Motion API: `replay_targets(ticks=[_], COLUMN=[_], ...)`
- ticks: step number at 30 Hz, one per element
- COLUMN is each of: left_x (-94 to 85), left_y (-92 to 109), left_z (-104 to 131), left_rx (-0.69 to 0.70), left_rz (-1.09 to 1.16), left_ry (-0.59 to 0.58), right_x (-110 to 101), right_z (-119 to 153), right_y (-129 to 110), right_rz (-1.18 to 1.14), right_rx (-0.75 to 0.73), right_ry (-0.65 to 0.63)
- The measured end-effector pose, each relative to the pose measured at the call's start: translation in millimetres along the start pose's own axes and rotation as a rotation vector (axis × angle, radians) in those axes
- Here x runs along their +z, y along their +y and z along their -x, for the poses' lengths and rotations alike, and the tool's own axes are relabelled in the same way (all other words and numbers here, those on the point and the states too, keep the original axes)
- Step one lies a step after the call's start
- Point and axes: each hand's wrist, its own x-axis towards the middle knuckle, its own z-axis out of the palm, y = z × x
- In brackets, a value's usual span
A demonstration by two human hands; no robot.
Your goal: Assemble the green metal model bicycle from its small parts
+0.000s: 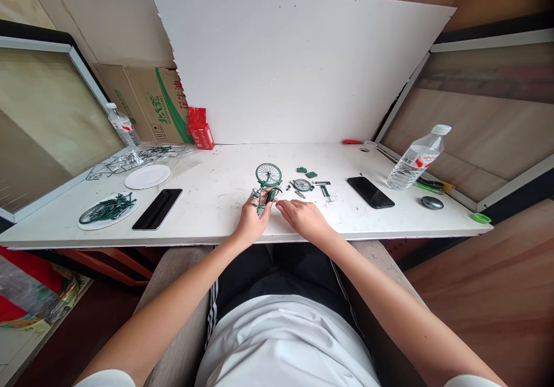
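A small green model bicycle point(268, 175) with one spoked wheel pointing away from me is held near the table's front edge. My left hand point(252, 218) has its fingers wrapped round the frame. Close on the right, my right hand point(304, 217) is closed, its fingertips pinched at the model's side; what they hold is too small to make out. Beyond my right hand lie a loose spoked wheel point(302, 185), a green T-shaped part point(325, 191), two green blocks point(311, 175) and several tiny pieces.
Left: a plate of green parts point(108, 209), a white plate point(148, 176), a dark phone point(157, 209), part frames, a bottle point(123, 124) and a red box point(201, 130). Right: a black phone point(371, 192), a bottle point(418, 157) and a mouse point(432, 202). A white board point(294, 58) stands behind.
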Motion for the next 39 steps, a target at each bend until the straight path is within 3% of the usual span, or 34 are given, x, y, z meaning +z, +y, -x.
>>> replay_targets(ticks=[3,6,13,16,19,21,27,30,34,39], left_x=[0.4,1.4,2.1,1.9,2.8,3.7,5.1,4.8,1.6,-2.9], left_y=[-0.4,0.4,5.4,5.7,3.6,1.4,-3.2,-2.5,2.8,10.0], left_z=[1.0,2.7,5.1,4.7,3.8,3.3,2.8,2.8,2.5,2.3], left_rx=[0.006,0.015,0.060,0.067,0.065,0.049,0.035,0.040,0.072,0.189], left_rz=[0.000,-0.014,-0.138,-0.140,-0.088,-0.036,0.043,0.037,-0.024,-0.158], left_ry=[0.002,0.016,0.079,0.079,0.071,0.065,0.018,0.011,-0.001,0.020], right_x=[2.9,2.2,-1.2,-1.0,1.5,3.2,3.6,6.2,8.6,4.4], right_z=[1.3,3.0,0.5,-0.7,-0.5,0.5,4.3,4.3,5.3,7.6], right_y=[0.6,-5.6,-30.3,-37.6,-39.5,-36.8,-13.7,-3.1,-1.9,-13.4], right_rz=[-0.041,-0.241,-1.253,-1.469,-1.419,-1.248,-0.193,0.043,-0.006,-0.426], right_rx=[0.048,0.132,0.437,0.547,0.553,0.505,0.100,0.003,0.041,0.141], right_ry=[-0.007,-0.010,-0.062,-0.077,-0.049,-0.015,0.073,0.073,0.064,0.048])
